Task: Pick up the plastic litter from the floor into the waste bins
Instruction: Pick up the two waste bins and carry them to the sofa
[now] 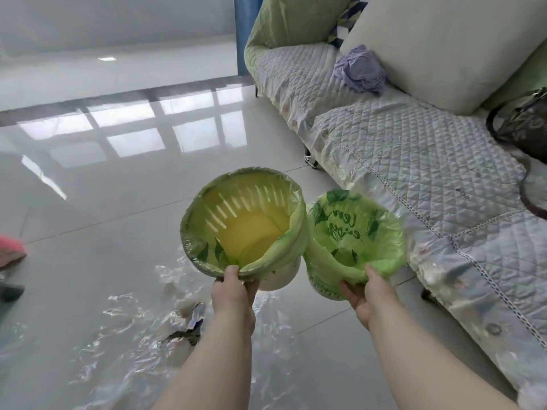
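I hold two small waste bins in the air, each lined with a green plastic bag. My left hand grips the near rim of the larger slotted bin, whose inside looks yellow-green and holds nothing. My right hand grips the near rim of the smaller bin, its liner printed with leaves and lettering. Both bins tilt their mouths toward me. Clear plastic litter lies crumpled on the glossy floor below my left arm, with a dark foil-like scrap among it.
A sofa with a quilted grey cover runs along the right, carrying a large pale cushion, a lilac cloth and a dark bag. A pink object sits at the left edge. White tiled floor stretches ahead.
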